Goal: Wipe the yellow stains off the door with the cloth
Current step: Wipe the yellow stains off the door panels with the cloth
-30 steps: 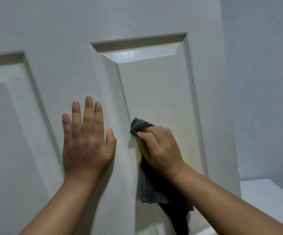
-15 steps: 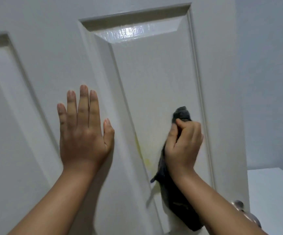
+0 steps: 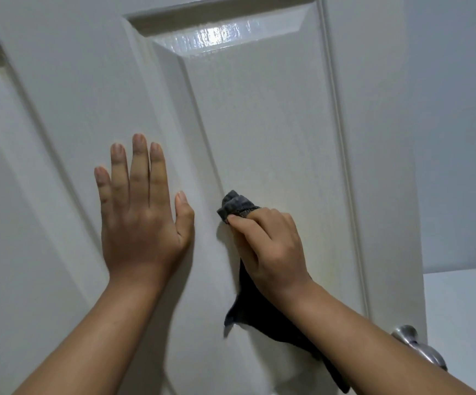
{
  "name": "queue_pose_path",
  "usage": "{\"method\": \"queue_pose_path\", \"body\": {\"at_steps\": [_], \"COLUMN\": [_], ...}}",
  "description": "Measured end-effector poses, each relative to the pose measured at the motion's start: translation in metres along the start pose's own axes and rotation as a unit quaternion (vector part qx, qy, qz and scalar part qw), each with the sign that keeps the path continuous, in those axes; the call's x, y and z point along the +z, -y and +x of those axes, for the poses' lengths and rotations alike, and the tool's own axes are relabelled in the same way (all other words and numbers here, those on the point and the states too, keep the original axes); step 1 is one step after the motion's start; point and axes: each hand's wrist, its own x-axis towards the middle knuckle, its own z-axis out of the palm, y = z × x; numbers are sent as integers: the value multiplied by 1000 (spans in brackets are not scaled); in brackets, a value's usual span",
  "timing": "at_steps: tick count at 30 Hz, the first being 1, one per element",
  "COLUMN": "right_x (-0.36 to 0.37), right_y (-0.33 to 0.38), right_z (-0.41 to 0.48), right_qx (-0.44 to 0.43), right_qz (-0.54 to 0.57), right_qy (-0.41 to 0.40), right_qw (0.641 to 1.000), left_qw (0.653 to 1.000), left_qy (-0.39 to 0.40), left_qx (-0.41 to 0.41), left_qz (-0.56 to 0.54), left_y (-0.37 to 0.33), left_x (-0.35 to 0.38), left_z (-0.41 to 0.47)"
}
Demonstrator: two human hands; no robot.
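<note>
A white panelled door [image 3: 259, 124] fills the view. My right hand [image 3: 271, 246] is shut on a dark grey cloth [image 3: 235, 208] and presses it against the left edge of the door's right-hand raised panel. The rest of the cloth hangs down below my wrist. My left hand [image 3: 142, 218] lies flat on the door's middle stile, fingers spread upward, holding nothing. A faint yellowish tint shows on the panel to the right of my right hand; the spot under the hand and cloth is hidden.
A silver door knob [image 3: 419, 352] sticks out at the lower right, just past my right forearm. Beyond the door's edge are a pale blue-grey wall [image 3: 458, 138] and a white flat surface [image 3: 464, 309].
My right hand has swept the cloth from the panel's right side back to its left edge, covering the yellow streak seen there half a second ago. The left hand stays flat.
</note>
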Motion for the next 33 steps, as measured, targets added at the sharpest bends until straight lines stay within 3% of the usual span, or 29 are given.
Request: {"method": "queue_pose_path", "body": {"at_steps": [5,14,16,18,19,20,21,23,24,25,26,27,29,30,32,33], "right_x": [2,-14,-22,-33,-32,-26,-19,-5,-7,-13,-18,-21,-23,-18,-8,-12], "right_y": [7,-13,-33,-55,-57,-50,-37,-6,-5,-14,-26,-37,-41,-32,-11,-11], "right_z": [10,-73,-63,-45,-39,-38,-42,-61,-69,-72,-73,-72,-72,-79,-105,-113], "right_qx": [-34,-97,32,239,296,297,243,13,-84,-124,-93,6,216,215,-2,-103], "right_qz": [-24,-55,-43,-50,-57,-76,-98,-79,-73,-76,-84,-92,-90,-101,-82,-67], "right_qy": [15,79,9,-117,-150,-157,-132,-12,37,63,56,16,-84,-80,39,91], "right_qw": [999,991,999,963,942,939,956,997,993,987,990,996,969,968,996,988], "left_qw": [1000,1000,1000,1000,1000,1000,1000,999,999,999,999,999,999,999,999,999], "left_qy": [6,11,14,17,18,21,25,34,38,41,42,43,47,47,51,52], "left_qx": [0,-1,-3,-4,-6,-7,-8,-10,-8,-7,-7,-8,-8,-5,3,3], "left_qz": [-5,-4,-7,-6,-5,-7,-10,-7,-5,-5,-6,-5,-2,-2,1,2], "left_y": [0,-2,-2,-5,-5,-6,-8,-9,-9,-10,-11,-12,-14,-15,-17,-17], "left_x": [0,-1,-2,-2,-2,-2,-2,-2,-2,-2,-2,-2,-1,-1,0,1], "left_z": [0,-3,-6,-11,-13,-16,-19,-27,-32,-37,-41,-46,-54,-57,-64,-68]}}
